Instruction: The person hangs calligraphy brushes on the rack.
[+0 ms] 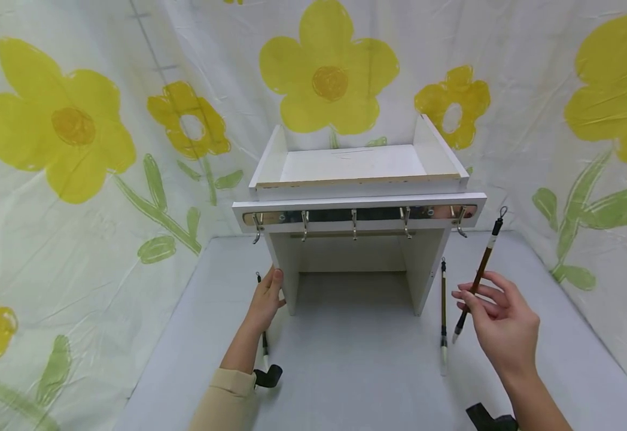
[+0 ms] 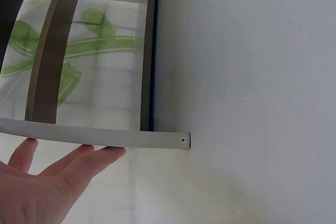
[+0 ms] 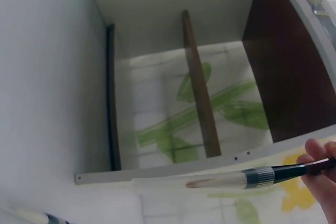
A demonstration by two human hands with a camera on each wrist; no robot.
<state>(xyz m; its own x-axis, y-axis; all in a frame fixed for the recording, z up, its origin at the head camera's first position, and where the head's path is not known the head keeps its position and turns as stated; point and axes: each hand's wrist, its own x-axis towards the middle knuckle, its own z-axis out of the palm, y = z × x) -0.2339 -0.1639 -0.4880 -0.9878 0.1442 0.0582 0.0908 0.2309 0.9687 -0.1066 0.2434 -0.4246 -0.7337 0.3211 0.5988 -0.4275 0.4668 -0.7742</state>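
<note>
Loosely, the right hand (image 1: 502, 317) is pinching a brush (image 1: 480, 269) by its handle, whose long axis is slanting up and rightward; its top loop (image 1: 502, 216) is hovering right of the nearest hook (image 1: 460, 221), apart. Further off, the left hand (image 1: 265, 297) is touching the shelf's (image 1: 358, 190) side with straightened fingers. Only the right wrist view is revealing a brownish streak in the bristles (image 3: 223, 180); only the head view is showing the loop.

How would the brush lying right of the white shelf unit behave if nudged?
The brush would probably roll sideways, since its slim handle looks round. It is likely stiff, as it lies straight, and probably light: the right hand pinches a similar-looking brush.
</note>
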